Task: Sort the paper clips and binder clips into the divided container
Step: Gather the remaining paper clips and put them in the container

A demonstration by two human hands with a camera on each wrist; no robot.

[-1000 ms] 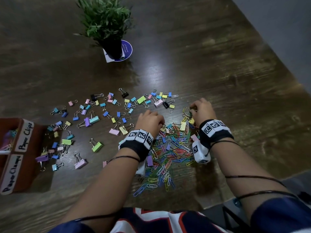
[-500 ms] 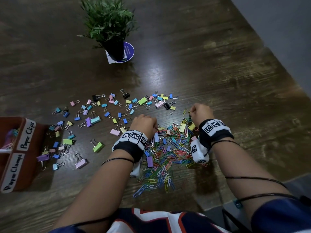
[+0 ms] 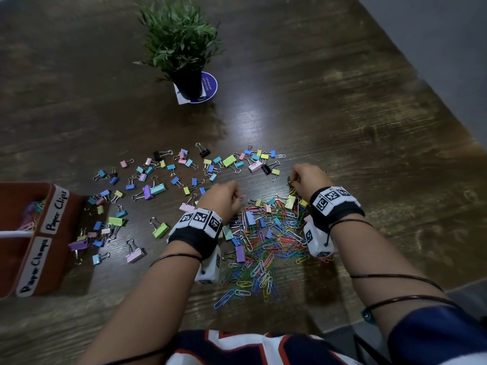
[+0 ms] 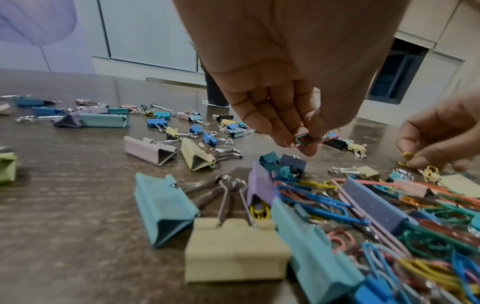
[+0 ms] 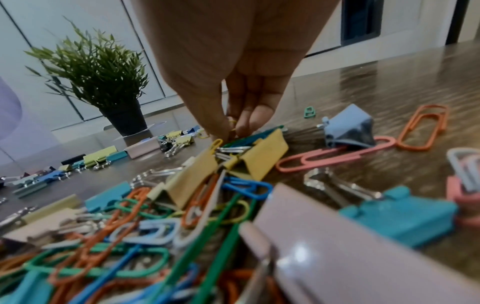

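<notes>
A heap of coloured paper clips [image 3: 268, 241] lies on the dark wooden table between my wrists, with a few binder clips mixed in. More binder clips [image 3: 158, 188] are scattered to its left and behind it. My left hand [image 3: 224, 198] hovers over the heap's left edge and pinches a few paper clips [image 4: 305, 138] at its fingertips. My right hand [image 3: 305, 177] is at the heap's far right corner, with thumb and fingers pinching a yellow paper clip [image 5: 232, 126]. The brown divided container [image 3: 52, 248], labelled "Paper Clips" and "Paper Clamps", stands at the far left.
A potted green plant [image 3: 181, 48] on a blue round sticker stands behind the clips. The table's right edge runs diagonally past a grey floor [image 3: 448, 35]. Bare wood lies right of the heap and behind the plant.
My left hand has drawn back to the left and risen off the heap with clips in its fingertips. My right hand stays at the far right corner, still picking.
</notes>
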